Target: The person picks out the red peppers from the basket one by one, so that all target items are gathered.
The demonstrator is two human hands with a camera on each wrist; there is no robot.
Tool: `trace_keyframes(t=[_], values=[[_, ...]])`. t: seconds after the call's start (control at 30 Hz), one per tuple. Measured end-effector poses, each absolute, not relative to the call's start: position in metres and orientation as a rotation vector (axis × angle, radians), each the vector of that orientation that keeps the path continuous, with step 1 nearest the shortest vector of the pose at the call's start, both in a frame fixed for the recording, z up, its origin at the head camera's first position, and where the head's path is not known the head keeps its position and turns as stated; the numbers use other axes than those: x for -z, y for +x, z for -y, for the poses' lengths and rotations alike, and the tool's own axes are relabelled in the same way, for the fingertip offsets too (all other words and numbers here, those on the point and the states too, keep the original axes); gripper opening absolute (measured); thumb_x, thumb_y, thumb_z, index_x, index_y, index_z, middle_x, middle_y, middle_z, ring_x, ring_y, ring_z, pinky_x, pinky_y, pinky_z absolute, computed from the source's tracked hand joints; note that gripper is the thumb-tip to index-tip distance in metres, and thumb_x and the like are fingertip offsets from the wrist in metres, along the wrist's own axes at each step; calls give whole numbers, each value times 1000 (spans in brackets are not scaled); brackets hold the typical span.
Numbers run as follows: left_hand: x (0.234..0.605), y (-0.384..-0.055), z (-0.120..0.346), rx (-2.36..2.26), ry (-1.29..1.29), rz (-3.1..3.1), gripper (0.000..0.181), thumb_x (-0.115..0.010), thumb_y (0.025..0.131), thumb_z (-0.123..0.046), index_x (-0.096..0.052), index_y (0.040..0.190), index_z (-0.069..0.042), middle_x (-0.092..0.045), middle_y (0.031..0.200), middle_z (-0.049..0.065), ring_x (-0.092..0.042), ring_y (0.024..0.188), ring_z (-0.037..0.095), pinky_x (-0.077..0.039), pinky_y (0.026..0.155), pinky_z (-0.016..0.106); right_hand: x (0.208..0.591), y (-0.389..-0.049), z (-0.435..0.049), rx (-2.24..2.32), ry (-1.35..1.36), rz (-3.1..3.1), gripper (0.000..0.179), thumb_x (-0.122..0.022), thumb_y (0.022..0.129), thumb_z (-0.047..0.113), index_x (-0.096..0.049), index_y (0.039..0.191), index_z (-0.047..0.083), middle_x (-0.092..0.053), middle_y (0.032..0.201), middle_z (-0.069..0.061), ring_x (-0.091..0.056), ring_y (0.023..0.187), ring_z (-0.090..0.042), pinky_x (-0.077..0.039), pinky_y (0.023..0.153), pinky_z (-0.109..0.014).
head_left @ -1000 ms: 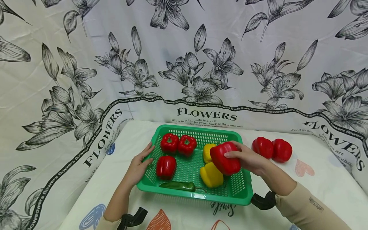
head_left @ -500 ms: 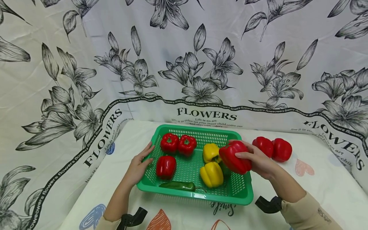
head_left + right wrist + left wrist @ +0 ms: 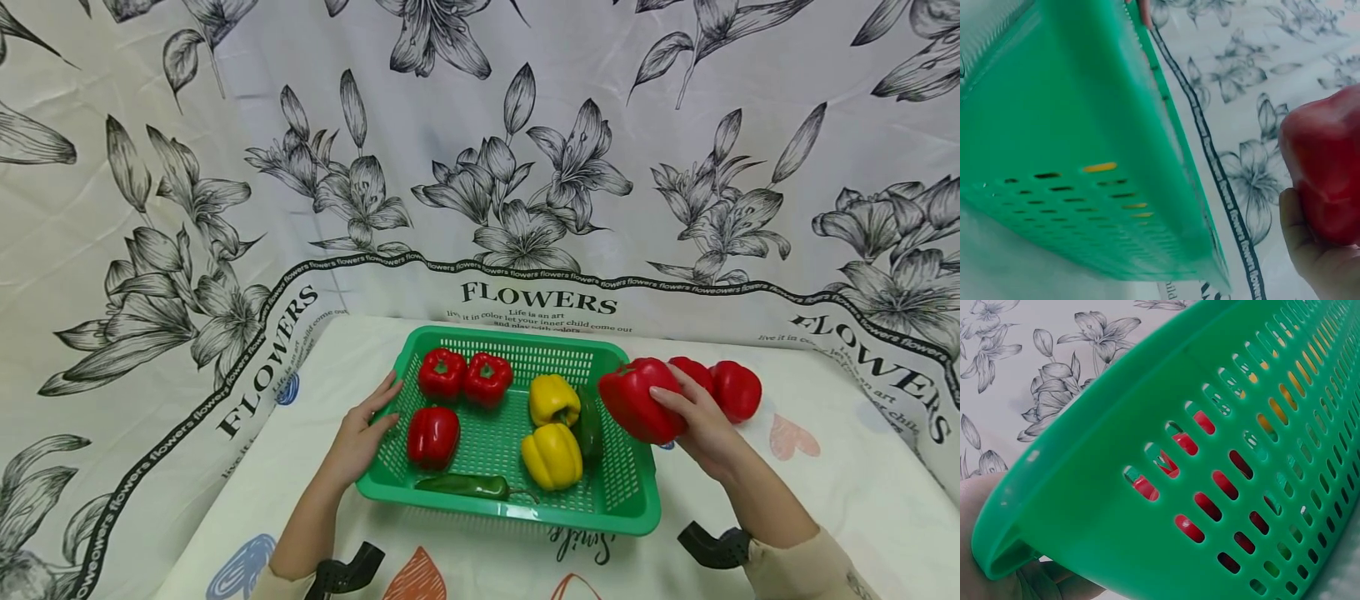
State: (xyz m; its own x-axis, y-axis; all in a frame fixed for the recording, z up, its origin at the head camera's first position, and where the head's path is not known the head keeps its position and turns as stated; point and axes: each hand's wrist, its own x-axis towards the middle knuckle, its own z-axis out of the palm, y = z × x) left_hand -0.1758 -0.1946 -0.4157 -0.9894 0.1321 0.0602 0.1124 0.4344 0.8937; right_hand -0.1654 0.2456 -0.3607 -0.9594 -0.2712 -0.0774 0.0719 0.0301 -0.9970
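Observation:
A red bell pepper (image 3: 642, 401) is held by my right hand (image 3: 701, 421) above the right rim of the green plastic basket (image 3: 510, 500). In the right wrist view the same red bell pepper (image 3: 1329, 165) is beside the basket wall (image 3: 1035, 125), with a finger and part of the palm against it. My left hand (image 3: 360, 440) grips the basket's left rim; the left wrist view has the rim (image 3: 1029, 475) between parts of that hand (image 3: 1041, 581). Inside the basket lie red bell peppers (image 3: 433, 437), yellow bell peppers (image 3: 552, 457), a long green pepper (image 3: 465, 485) and a dark green vegetable (image 3: 588, 429).
Two more red bell peppers (image 3: 735, 392) lie on the white printed tablecloth (image 3: 847, 500) right of the basket, one partly hidden behind my right hand. A flower-printed curtain (image 3: 480, 167) hangs behind the table. Black wrist mounts (image 3: 348, 571) are on both forearms.
My right hand has carried the red bell pepper rightward from over the yellow peppers to above the right rim, uncovering the dark green vegetable. The left hand and basket stay put.

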Motion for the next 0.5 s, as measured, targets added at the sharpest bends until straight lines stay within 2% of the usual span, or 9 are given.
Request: trace_keyframes(t=[0.3,0.5], values=[[418,-177,195,-1648,222,-2642,48,-46,95,-7,-39,142,-9,-21,156,0,-15,144,30,-19,111,56,369,-161,-258,2233,-98,-2042,31,-46,96,13,-43,121,32,-46,118,14,-48,105,-3,-53,79,-21],[419,-177,195,-1645,228,-2644,48,-46,95,-7,-39,142,-9,-21,156,0,-15,144,30,-19,111,57,370,-162,-271,2367,-72,-2006,29,-42,98,21,-45,126,31,-43,121,12,-44,108,-5,-52,79,-18]])
